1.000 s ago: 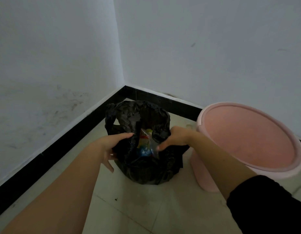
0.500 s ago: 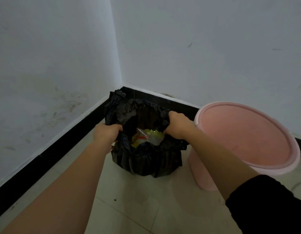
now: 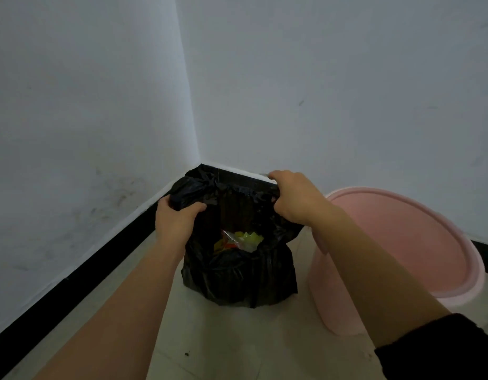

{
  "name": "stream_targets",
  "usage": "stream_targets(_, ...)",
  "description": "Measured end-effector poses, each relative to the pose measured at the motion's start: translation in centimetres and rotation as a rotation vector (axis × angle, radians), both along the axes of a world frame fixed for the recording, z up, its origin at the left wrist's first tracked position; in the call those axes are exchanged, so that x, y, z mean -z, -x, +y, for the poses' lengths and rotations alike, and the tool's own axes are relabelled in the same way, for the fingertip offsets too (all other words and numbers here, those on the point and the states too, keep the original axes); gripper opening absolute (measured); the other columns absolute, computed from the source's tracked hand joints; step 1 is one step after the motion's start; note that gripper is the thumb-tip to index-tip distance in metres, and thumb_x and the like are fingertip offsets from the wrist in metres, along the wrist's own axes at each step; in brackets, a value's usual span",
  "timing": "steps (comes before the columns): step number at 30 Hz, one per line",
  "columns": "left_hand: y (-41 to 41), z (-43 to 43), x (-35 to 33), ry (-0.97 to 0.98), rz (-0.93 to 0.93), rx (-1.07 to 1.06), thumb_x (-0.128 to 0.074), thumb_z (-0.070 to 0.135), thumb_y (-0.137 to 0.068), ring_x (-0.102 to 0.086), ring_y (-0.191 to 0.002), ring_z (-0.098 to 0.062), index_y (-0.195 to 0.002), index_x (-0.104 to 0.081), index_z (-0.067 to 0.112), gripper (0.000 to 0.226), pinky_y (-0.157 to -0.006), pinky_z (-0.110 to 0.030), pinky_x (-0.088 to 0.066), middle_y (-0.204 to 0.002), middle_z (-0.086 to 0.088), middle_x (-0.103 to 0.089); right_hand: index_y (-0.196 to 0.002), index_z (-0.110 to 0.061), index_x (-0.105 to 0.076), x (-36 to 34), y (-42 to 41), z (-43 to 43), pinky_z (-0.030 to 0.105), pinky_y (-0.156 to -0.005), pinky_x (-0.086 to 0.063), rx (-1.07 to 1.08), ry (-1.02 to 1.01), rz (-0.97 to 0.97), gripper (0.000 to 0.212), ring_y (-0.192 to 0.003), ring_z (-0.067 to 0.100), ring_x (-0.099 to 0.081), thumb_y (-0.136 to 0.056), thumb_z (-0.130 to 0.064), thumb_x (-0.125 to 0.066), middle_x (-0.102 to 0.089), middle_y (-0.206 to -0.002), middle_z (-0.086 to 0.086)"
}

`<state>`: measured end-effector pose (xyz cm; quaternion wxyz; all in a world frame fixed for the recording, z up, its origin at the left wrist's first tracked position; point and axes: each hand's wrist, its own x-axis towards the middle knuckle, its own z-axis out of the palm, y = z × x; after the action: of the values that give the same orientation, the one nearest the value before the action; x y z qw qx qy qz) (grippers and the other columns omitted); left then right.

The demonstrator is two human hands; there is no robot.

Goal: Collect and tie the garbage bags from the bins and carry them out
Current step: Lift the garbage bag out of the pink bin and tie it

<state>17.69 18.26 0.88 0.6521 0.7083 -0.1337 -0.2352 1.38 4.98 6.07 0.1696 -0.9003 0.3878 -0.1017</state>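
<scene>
Black garbage bag (image 3: 237, 275), left hand (image 3: 174, 223) fingers gripping its rim, right hand (image 3: 294, 198) likewise, pink bin (image 3: 329, 294) just beside.

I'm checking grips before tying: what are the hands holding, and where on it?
Both hold the black garbage bag by its open top edge: the left hand grips the left side, the right hand the right side.

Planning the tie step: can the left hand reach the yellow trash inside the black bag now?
Likely yes, once freed: left hand grips the black bag at its rim, right hand the opposite side, holding the mouth open above the yellow trash.
</scene>
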Motion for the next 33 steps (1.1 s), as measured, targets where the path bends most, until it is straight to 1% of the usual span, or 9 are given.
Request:
stream_targets(5,-0.2,-0.6,-0.2,-0.044,-0.299,-0.121,-0.063,0.024,-0.09,-0.057,-0.11,-0.021,-0.13,-0.053,0.021,0.041,-0.099,-0.042,-0.047,-0.116,0.004,-0.058,-0.125,-0.012,-0.059,-1.2,0.1,0.1,0.037,-0.091,-0.047,0.001,0.203,-0.201,0.041,-0.112,0.03,-0.056,-0.087,0.001,-0.051,-0.063,-0.121,0.011)
stream_targets(8,-0.3,-1.1,-1.1,-0.03,-0.388,-0.154,-0.056,0.025,-0.094,-0.061,-0.089,-0.018,-0.112,-0.065,0.015,0.023,-0.085,-0.035,-0.052,-0.094,0.003,-0.063,-0.12,-0.009,-0.062,-1.5,0.4,0.1,0.038,-0.093,-0.046,-0.011,0.26,-0.296,0.036,-0.11,0.029,-0.058,-0.088,0.001,-0.048,-0.064,-0.12,0.009)
stream_targets(11,-0.4,-1.4,-2.5,0.022,-0.494,-0.193,-0.06,0.024,-0.091,-0.059,-0.069,-0.01,-0.096,-0.068,0.008,0.019,-0.056,-0.012,-0.043,-0.082,-0.003,-0.064,-0.12,-0.008,-0.061,-1.5,0.8,0.1,0.04,-0.084,-0.048,0.016,0.379,-0.389,0.033,-0.099,0.031,-0.06,-0.09,-0.002,-0.049,-0.064,-0.114,0.009)
stream_targets(13,0.3,-1.9,-4.2,0.059,-0.547,-0.146,-0.06,0.021,-0.09,-0.057,-0.068,-0.006,-0.091,-0.067,0.011,0.012,-0.057,-0.009,-0.042,-0.08,0.0,-0.063,-0.122,-0.01,-0.059,-1.5,0.9,0.0,0.038,-0.079,-0.047,0.078,0.452,-0.435,0.031,-0.097,0.028,-0.059,-0.092,-0.01,-0.052,-0.064,-0.111,0.007)
stream_targets(20,1.9,-3.0,-7.6,0.085,-0.53,0.016,-0.06,0.032,-0.08,-0.053,-0.07,-0.017,-0.073,-0.058,0.007,0.026,-0.061,-0.03,-0.043,-0.074,-0.004,-0.055,-0.092,-0.011,-0.059,-2.0,0.6,-0.6,0.032,-0.066,-0.037,0.316,0.226,-0.411,0.038,-0.083,0.023,-0.054,-0.091,-0.049,-0.054,-0.052,-0.091,0.0)
stream_targets(24,2.1,-2.4,-8.4,0.247,-0.246,0.169,-0.065,0.028,-0.068,-0.055,-0.075,-0.021,-0.062,-0.058,0.01,0.02,-0.07,-0.042,-0.05,-0.084,-0.007,-0.061,-0.08,-0.012,-0.061,-3.0,0.6,-0.4,0.03,-0.056,-0.04,0.321,0.08,-0.48,0.053,-0.068,0.017,-0.054,-0.082,-0.065,-0.057,-0.054,-0.069,-0.004)
stream_targets(27,2.0,-2.2,-8.7,0.341,-0.09,0.378,-0.07,0.024,-0.07,-0.066,-0.097,-0.028,-0.069,-0.066,0.016,0.009,-0.086,-0.048,-0.05,-0.106,-0.011,-0.071,-0.077,-0.012,-0.062,-3.3,0.3,0.0,0.032,-0.061,-0.054,0.263,-0.067,-0.634,0.048,-0.062,0.017,-0.063,-0.078,-0.06,-0.066,-0.065,-0.067,0.001)
stream_targets(30,2.2,-1.9,-8.6,0.323,-0.157,0.444,-0.072,0.03,-0.072,-0.062,-0.111,-0.035,-0.077,-0.073,0.022,0.009,-0.095,-0.055,-0.046,-0.112,-0.02,-0.068,-0.077,-0.016,-0.062,-3.6,0.0,0.3,0.037,-0.064,-0.059,0.165,-0.14,-0.727,0.028,-0.062,0.018,-0.068,-0.078,-0.041,-0.075,-0.07,-0.068,0.004)
stream_targets(33,2.2,-2.0,-8.1,0.268,-0.237,0.526,-0.075,0.032,-0.071,-0.066,-0.104,-0.028,-0.108,-0.066,0.031,0.038,-0.092,-0.049,-0.051,-0.109,-0.01,-0.071,-0.076,-0.018,-0.064,-4.2,0.0,0.3,0.034,-0.067,-0.058,0.108,-0.085,-0.665,0.009,-0.067,0.017,-0.068,-0.079,-0.018,-0.073,-0.069,-0.072,0.004)
